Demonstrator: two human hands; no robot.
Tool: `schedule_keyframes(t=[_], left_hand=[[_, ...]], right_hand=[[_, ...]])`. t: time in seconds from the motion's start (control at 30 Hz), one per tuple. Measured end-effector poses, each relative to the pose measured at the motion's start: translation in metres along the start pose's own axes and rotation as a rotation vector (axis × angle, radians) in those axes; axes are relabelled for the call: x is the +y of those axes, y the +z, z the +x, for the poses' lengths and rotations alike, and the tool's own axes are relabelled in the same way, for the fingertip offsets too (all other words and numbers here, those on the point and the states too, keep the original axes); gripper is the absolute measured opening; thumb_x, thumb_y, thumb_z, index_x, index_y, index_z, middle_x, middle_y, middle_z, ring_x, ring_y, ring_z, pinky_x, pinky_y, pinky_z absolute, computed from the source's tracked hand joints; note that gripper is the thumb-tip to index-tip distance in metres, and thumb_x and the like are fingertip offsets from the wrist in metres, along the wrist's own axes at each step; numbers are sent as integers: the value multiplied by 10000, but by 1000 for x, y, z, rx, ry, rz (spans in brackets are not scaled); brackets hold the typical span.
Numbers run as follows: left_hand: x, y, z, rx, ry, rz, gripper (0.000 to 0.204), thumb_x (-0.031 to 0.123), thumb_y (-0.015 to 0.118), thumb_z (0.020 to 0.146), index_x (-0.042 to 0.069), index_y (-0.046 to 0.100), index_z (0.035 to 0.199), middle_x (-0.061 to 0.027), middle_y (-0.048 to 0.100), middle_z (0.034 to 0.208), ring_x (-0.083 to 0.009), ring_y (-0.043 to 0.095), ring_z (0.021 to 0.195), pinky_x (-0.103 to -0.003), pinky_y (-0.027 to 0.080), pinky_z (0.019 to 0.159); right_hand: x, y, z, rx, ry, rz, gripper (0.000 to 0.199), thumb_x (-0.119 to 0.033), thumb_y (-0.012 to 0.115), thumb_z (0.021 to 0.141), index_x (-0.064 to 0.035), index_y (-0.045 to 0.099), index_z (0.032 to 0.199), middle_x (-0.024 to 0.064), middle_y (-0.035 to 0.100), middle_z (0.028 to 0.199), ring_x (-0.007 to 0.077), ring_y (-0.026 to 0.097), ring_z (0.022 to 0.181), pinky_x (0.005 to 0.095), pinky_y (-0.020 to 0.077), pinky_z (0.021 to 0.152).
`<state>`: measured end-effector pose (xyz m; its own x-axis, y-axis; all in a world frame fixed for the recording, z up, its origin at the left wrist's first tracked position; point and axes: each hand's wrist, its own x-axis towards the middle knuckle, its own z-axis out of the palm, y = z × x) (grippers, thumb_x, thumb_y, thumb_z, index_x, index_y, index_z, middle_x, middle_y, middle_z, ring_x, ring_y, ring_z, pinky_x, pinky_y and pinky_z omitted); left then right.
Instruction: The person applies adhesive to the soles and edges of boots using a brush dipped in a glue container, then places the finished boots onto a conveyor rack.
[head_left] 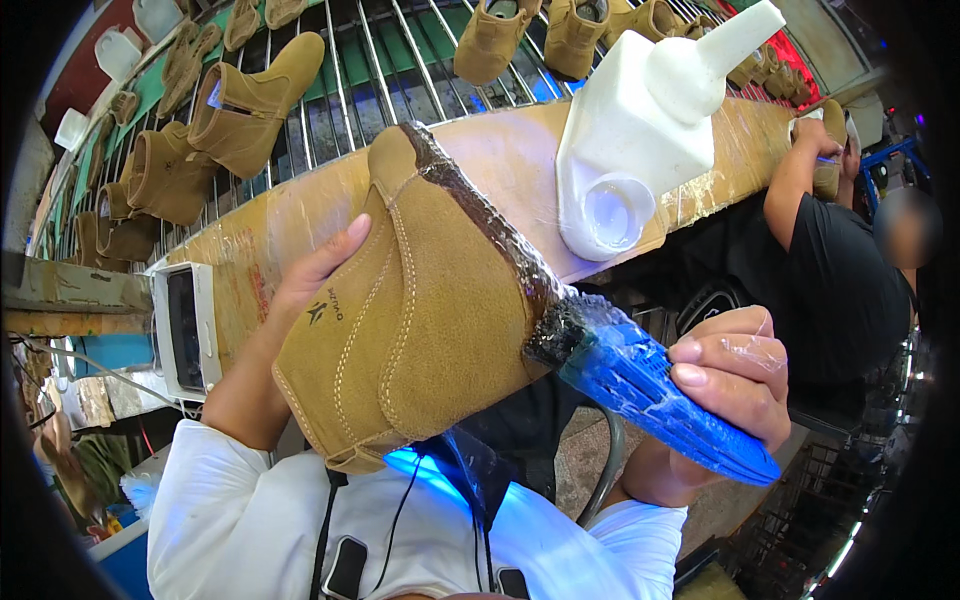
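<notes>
A tan suede ankle boot (455, 300) is tilted on its side in front of me, its sole edge facing up and to the right. That edge carries a dark brown band with wet, whitish smears. My left hand (318, 270) is closed round the boot from behind, the thumb showing on its far side and the other fingers hidden. In my right hand (738, 370) is a blue-handled brush (650, 385), pinched between thumb and fingers. Its dark bristles touch the boot's edge near the right end. Beyond the boot, a white plastic dispenser bottle (635, 130) with a round open cup stands on the bench.
The tape-covered bench (505, 150) runs across behind the boot. Past it, a rack of metal bars (345, 75) holds several tan boots (250, 105). A white-framed device (188, 330) stands at left. A co-worker in black (840, 270) handles another boot at right.
</notes>
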<state>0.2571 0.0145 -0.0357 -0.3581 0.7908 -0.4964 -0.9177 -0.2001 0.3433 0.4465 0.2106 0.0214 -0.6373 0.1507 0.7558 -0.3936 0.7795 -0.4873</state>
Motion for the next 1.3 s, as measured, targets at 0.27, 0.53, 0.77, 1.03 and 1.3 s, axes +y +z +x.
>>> schedule_keyframes(t=[0.27, 0.53, 0.77, 1.03, 1.3], left_hand=[[0, 12, -12, -111, -17, 23, 451, 285, 491, 927, 62, 437, 1316, -126, 548, 1234, -270, 535, 1127, -405, 425, 969], [-11, 36, -9, -270, 350, 586, 448, 241, 597, 839, 60, 483, 1233, -104, 577, 1115, -242, 559, 1020, -379, 443, 888], [-6, 55, -4, -202, 916, 1196, 454, 202, 689, 763, 59, 522, 1160, -85, 602, 1010, -217, 580, 926, -356, 458, 818], [-2, 52, -17, -124, 1053, 1342, 468, 168, 779, 689, 56, 561, 1089, -66, 627, 906, -190, 602, 830, -332, 474, 747], [-9, 35, -19, -199, 941, 1152, 462, 204, 754, 720, 44, 556, 1105, -70, 627, 910, -176, 605, 816, -316, 482, 740]], right_hand=[[2, -2, 20, -36, -28, 55, 301, -206, 786, 653, -50, 722, 903, 92, 634, 904, 191, 594, 785, 257, 459, 657], [5, 7, 23, 29, -34, 63, 276, -181, 785, 619, -107, 739, 881, 73, 634, 897, 200, 596, 810, 275, 463, 703], [16, 20, 29, 101, -4, 184, 202, -186, 735, 677, -80, 733, 848, 91, 648, 882, 205, 610, 797, 298, 470, 719], [30, 35, 23, 54, -39, 373, 205, -170, 697, 752, -24, 717, 895, 136, 654, 904, 224, 620, 802, 300, 472, 732], [20, 44, -9, 374, 831, 1275, 202, -168, 606, 861, 22, 625, 926, 134, 649, 838, 218, 604, 725, 317, 480, 659]])
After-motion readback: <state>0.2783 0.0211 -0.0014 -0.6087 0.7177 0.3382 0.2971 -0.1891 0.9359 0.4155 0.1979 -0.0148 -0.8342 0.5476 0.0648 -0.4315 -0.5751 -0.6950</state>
